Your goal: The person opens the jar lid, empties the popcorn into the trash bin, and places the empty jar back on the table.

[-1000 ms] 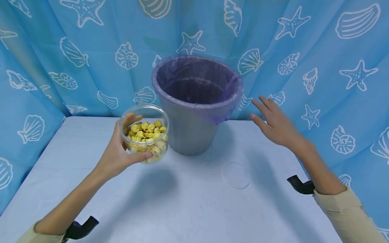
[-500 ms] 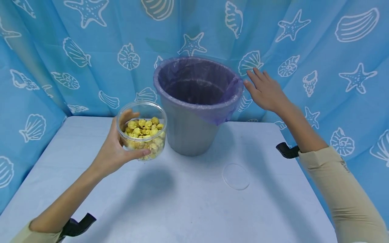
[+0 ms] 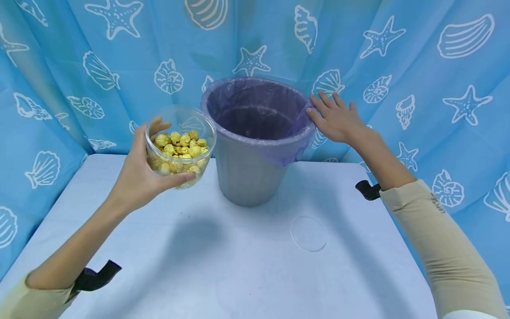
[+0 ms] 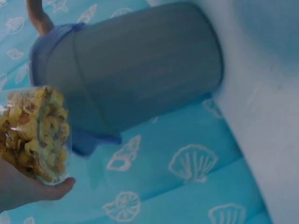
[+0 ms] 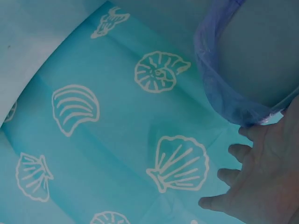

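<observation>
Raised above the table, my left hand (image 3: pixel 137 177) grips a clear round plastic tub (image 3: pixel 181 155) from its left side, thumb across the front and fingers behind. Yellow popcorn (image 4: pixel 35 133) fills roughly the lower half of it. The tub has no lid on. Just right of it stands a grey trash can (image 3: pixel 251 177) lined with a purple plastic bag (image 3: pixel 287 150) folded over the rim. My right hand (image 3: pixel 338 117) is at the can's right rim, fingers extended and spread, thumb side by the bag. Whether it presses on the rim is hard to tell.
A clear round lid (image 3: pixel 308 234) lies on the white table (image 3: pixel 239 274), front right of the can. Blue curtains (image 3: pixel 418 66) with shell and starfish prints hang close behind and at the sides.
My left hand has lifted the popcorn tub and shifted it a little left. My right hand has moved up and left to the can's rim. The can and lid stay put.
</observation>
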Action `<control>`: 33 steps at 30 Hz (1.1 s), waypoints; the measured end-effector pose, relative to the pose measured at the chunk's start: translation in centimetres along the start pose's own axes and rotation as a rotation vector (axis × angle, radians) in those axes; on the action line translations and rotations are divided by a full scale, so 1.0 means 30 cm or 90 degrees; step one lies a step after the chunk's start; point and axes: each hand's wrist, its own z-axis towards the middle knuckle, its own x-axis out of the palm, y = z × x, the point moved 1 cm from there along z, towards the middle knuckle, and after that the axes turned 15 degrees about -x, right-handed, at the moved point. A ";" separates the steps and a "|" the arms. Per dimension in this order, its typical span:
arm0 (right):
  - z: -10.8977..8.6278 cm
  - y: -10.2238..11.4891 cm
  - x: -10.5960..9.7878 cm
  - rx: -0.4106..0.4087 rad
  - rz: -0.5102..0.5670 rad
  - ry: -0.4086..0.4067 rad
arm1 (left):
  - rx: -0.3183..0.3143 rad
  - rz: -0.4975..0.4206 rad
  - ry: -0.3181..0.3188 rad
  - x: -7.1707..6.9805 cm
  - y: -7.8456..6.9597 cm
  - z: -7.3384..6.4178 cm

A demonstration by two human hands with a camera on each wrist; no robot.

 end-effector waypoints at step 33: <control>0.007 0.000 -0.001 0.007 0.005 0.023 | 0.252 0.510 -0.107 -0.012 -0.260 0.436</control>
